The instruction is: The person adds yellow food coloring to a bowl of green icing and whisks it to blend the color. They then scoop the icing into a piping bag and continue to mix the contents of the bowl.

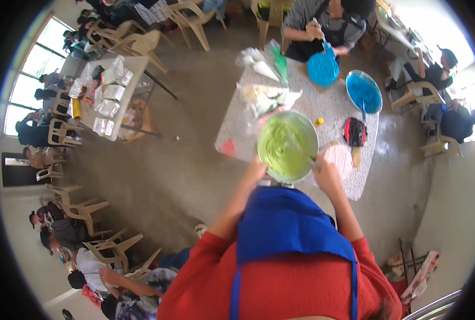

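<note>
Just in front of my blue apron is a metal bowl (278,177) of light green icing (284,142), at the near edge of a speckled table. My left hand (256,171) grips the bowl's left rim. With my right hand (327,173) I hold a utensil (313,161) by its handle at the right rim; its far end cannot be made out. A pink-iced round cake (338,161) lies right beside my right hand. Behind the bowl are crumpled, icing-smeared piping bags (269,98).
Across the speckled table (237,120), a co-worker (325,28) spreads blue icing on a cake (322,70). A bowl of blue icing (361,90), filled piping bags (266,70), a small yellow bottle (319,121) and a black-and-red item (355,133) share it. Plastic chairs (195,20) stand around.
</note>
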Demonstrator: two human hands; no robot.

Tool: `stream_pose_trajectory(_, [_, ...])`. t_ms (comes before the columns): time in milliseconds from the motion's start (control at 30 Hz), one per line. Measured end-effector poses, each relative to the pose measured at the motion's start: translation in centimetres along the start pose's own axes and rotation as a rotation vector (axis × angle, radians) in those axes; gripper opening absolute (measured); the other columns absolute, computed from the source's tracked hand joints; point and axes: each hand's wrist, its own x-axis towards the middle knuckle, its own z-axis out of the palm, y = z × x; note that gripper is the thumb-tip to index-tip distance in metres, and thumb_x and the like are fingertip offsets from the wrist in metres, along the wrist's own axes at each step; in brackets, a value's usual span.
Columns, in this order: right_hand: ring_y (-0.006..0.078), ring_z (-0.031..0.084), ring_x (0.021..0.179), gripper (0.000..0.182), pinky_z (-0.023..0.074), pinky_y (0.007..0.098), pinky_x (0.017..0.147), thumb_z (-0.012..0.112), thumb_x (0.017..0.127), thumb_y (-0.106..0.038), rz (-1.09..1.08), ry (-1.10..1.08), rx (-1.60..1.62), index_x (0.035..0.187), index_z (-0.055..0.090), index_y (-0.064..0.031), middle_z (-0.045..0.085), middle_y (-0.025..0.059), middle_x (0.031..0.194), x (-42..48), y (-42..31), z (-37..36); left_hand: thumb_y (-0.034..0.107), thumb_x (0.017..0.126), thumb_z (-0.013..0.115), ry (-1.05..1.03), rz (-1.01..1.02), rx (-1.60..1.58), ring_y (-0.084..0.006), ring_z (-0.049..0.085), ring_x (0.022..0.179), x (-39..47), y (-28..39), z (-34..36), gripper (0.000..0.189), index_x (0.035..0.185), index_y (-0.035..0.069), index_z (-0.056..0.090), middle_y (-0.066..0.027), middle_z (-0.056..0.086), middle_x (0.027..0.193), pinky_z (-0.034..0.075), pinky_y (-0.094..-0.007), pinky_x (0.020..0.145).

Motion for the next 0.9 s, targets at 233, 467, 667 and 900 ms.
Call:
stream_pose_trajectory(233, [0.0393,0.065,0.083,0.026,0.0497,0.0472,0.072,0.06,0.084,-0.024,-0.084,-0.155,-0.139,0.109,0.067,-0.0173,0.068,0.0192,0.088,2.8,-0.6,-7.4,0.002,0.084,0.048,0.002,-0.057,-0.161,-0.0268,0.07,0.082,0.0,0.4,-1.8,0.067,0.146,0.011,0.024,-0.018,0.059,0.119,0.062,-0.0378,0.061])
stream_pose_trajectory(467, [0.0299,0.067,0.078,0.02,0.0484,0.0451,0.073,0.061,0.083,-0.025,-0.503,-0.237,-0.753,0.102,0.065,-0.0217,0.067,0.0088,0.077,15.1,-1.2,-4.2,0.005,0.085,0.046,-0.128,-0.187,-0.304,-0.0308,0.07,0.081,4.1,-3.1,-3.5,0.041,0.126,0.001,0.041,-0.0166,0.062,0.102,0.063,-0.0427,0.065])
stream_pose_trajectory(667, [0.0214,0.06,0.099,0.025,0.0389,0.0459,0.092,0.064,0.079,-0.013,-0.783,-0.036,-0.857,0.102,0.066,-0.0232,0.066,-0.0009,0.086,22.6,0.9,1.1,0.002,0.085,0.044,-0.069,-0.216,-0.381,-0.0337,0.07,0.08,6.3,-6.7,-4.0,0.045,0.129,0.003,0.037,-0.0175,0.059,0.104,0.063,-0.045,0.063])
stream_pose_trajectory(900, [0.0215,0.053,0.116,0.039,0.0307,0.0487,0.109,0.06,0.078,-0.003,-0.834,0.003,-0.762,0.113,0.064,-0.0197,0.062,0.0024,0.111,24.7,1.9,2.4,0.002,0.087,0.044,-0.056,-0.191,-0.558,-0.0375,0.068,0.087,6.3,-9.4,-4.3,0.057,0.139,0.012,0.024,-0.0193,0.057,0.113,0.063,-0.0464,0.063])
